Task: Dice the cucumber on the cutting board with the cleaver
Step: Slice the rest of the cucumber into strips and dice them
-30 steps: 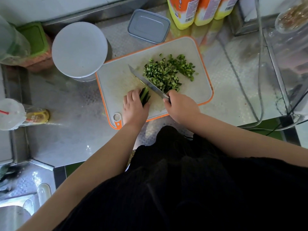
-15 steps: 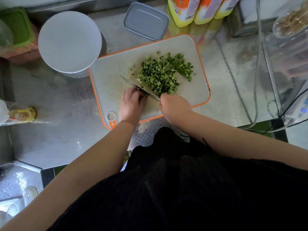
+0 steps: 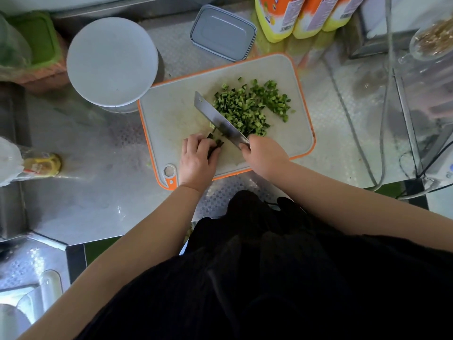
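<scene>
Bare cutting board (image 3: 171,114) lies left of the cleaver (image 3: 218,119); diced cucumber (image 3: 250,106) crowds its right.

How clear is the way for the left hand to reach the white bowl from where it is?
Probably clear: bare cutting board lies between the left hand and the white bowl. The hand would first have to release the cucumber strips it holds.
</scene>
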